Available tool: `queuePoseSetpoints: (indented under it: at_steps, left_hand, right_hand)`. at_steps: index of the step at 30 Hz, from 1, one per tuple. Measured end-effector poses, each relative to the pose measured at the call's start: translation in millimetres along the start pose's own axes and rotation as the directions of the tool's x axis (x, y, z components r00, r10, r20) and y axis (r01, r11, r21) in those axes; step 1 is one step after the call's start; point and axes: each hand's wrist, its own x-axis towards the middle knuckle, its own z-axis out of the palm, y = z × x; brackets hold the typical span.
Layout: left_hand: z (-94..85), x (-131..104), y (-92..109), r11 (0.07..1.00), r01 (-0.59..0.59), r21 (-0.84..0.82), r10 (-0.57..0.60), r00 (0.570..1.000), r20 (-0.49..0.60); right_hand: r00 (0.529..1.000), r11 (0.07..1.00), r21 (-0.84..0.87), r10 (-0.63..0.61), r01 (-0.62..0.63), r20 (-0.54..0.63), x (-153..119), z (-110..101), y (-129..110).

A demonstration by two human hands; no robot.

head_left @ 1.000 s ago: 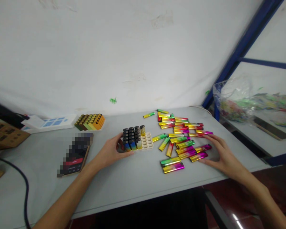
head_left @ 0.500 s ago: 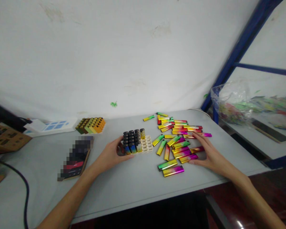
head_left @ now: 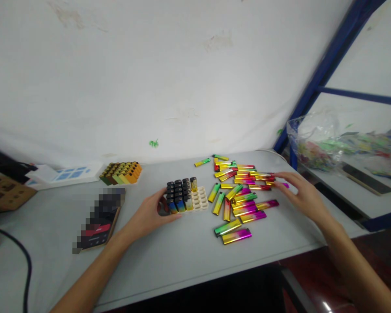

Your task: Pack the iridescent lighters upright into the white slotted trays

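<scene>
At the middle of the table, a white rack [head_left: 200, 201] holds upright lighters [head_left: 178, 195] with dark tops, some blue and some yellowish below. Its right-hand slots show bare. My left hand [head_left: 150, 214] grips the rack's left end, thumb along the front edge; the other fingertips are hidden behind it. To the right lies a loose heap of shiny lighters [head_left: 244, 208] in gold, green, red and magenta. At the heap's right side my right hand [head_left: 298, 193] has thumb and fingers closed on the end of a red and gold lighter [head_left: 262, 175].
A second group of gold and orange lighters [head_left: 121, 173] stands at the back left. A phone-like device [head_left: 99, 221], partly pixelated, lies left of my left arm. Beyond are a white box [head_left: 68, 174], a cardboard box [head_left: 9, 189], a black cable [head_left: 28, 261], and a plastic bag [head_left: 316, 143] by the blue frame.
My right hand has moved up and right, from over the magenta lighters to the heap's right end, and its fingers have drawn together. My left hand stays at the rack.
</scene>
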Motion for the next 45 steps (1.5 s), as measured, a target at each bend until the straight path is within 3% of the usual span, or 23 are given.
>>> queuePoseSetpoints:
  at_steps: [3,8,10,15,19,24,27,30,33,38,42,45]
  left_hand:
    - [1.2,0,-2,1.0,0.0,-0.017,0.0,1.0,-0.006]
    - [2.5,0,-5,1.0,0.0,-0.007,0.0,1.0,0.0]
    - [1.9,-1,-4,1.0,-0.007,-0.002,0.007,1.0,0.013]
    - [1.1,-1,-2,0.999,0.032,0.003,-0.032,0.999,0.04]
    - [2.1,-1,-3,1.0,0.026,-0.003,-0.026,0.999,0.031]
    - [2.3,-1,-3,0.999,0.024,-0.026,-0.024,0.999,0.025]
    - [2.6,-1,-5,0.999,0.017,-0.038,-0.016,1.0,0.015]
    - [3.1,-1,-7,1.0,0.017,-0.024,-0.016,1.0,0.021]
    - [3.3,-2,-7,1.0,0.015,-0.014,-0.015,0.999,0.032]
    - [2.6,-2,-4,1.0,0.006,-0.024,-0.005,1.0,0.029]
    - [2.5,-2,-4,0.999,0.003,-0.042,-0.001,0.999,0.043]
    - [3.0,-2,-6,0.999,0.003,-0.049,-0.001,0.999,0.044]
  right_hand:
    - [0.999,0.997,-0.067,0.03,-0.031,-0.015,26,-1,29]
    - [0.964,0.995,-0.055,-0.063,0.08,0.258,60,8,56]
    - [0.947,0.994,-0.05,-0.075,0.095,0.312,67,9,58]
    - [0.949,0.997,0.032,-0.079,0.073,0.307,70,10,53]
    - [0.975,0.963,0.261,0.013,-0.072,0.222,65,15,42]
    - [0.98,0.805,0.563,0.107,-0.185,0.17,72,20,6]
    - [0.975,0.635,0.741,0.119,-0.218,0.185,82,22,-32]
    - [0.965,0.441,0.859,0.08,-0.259,0.249,93,25,-77]
    - [0.954,0.361,0.892,-0.019,-0.272,0.298,99,35,-119]
    - [0.908,0.42,0.859,-0.158,-0.293,0.388,98,75,-162]
    - [0.928,0.557,0.789,-0.084,-0.259,0.364,86,111,-170]
    - [0.945,0.677,0.699,-0.014,-0.231,0.326,76,126,-169]
